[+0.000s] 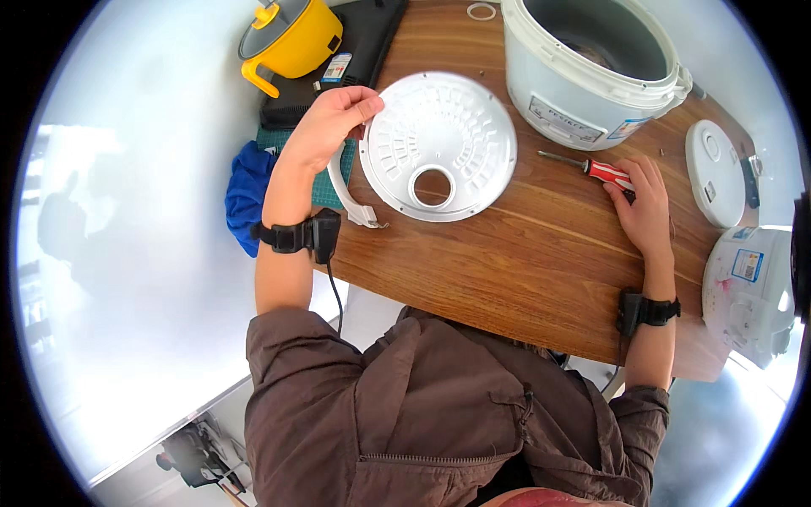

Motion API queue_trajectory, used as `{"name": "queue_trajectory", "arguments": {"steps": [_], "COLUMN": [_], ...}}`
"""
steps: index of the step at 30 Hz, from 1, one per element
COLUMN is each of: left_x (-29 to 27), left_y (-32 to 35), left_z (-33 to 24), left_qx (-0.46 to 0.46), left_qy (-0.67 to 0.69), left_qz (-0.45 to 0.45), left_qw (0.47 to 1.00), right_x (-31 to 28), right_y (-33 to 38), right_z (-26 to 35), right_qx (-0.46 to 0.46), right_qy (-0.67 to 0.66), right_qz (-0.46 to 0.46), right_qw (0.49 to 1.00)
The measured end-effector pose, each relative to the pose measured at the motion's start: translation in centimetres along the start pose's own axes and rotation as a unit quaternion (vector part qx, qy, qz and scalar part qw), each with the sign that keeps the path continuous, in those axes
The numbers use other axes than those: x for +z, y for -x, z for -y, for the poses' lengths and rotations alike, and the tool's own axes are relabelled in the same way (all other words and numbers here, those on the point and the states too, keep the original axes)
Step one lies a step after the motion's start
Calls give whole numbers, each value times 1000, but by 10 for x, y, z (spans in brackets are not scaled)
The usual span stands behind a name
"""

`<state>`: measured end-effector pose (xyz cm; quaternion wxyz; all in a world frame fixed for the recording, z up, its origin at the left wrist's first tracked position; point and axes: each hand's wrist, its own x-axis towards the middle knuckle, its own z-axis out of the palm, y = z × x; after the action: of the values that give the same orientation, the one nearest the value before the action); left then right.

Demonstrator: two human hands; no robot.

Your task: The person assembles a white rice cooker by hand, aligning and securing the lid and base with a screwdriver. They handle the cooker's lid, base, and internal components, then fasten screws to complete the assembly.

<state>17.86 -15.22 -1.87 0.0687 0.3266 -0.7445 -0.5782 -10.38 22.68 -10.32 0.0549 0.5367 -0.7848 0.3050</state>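
Note:
Between the thumb and fingers of my left hand (334,122) is the left rim of a round silver metal plate (397,182). The plate has embossed rings, small rim holes and one larger hole near its lower edge. My right hand (642,198) is closed round the handle of a red-and-white screwdriver (606,173), whose shaft points left over the wooden table. A curved white handle (345,186) lies below my left hand, on a green cutting mat (323,190).
A white rice-cooker body (541,89) stands open at the back right. Right of it lies a round white lid (710,173), with a whitish container (735,287) nearer me. At the back left, a yellow pot (300,42) sits on a black flat device (372,51); a blue cloth (245,190) lies at the left.

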Motion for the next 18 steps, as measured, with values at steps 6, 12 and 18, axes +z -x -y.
{"name": "queue_trajectory", "arguments": {"steps": [6, 12, 18], "left_x": [-6, -19, 67], "left_y": [21, 9, -25], "left_z": [-39, -52, -101], "left_qx": [72, 212, 201], "left_qy": [116, 387, 424], "left_qz": [-77, 138, 22], "left_qw": [988, 887, 883], "right_x": [-1, -2, -7], "right_y": [2, 1, 3], "right_z": [-3, -6, -9], "right_qx": [-5, -14, -16], "right_qy": [-6, -12, -27], "right_qz": [-11, -23, -29], "right_qw": [1000, 1000, 999]}}
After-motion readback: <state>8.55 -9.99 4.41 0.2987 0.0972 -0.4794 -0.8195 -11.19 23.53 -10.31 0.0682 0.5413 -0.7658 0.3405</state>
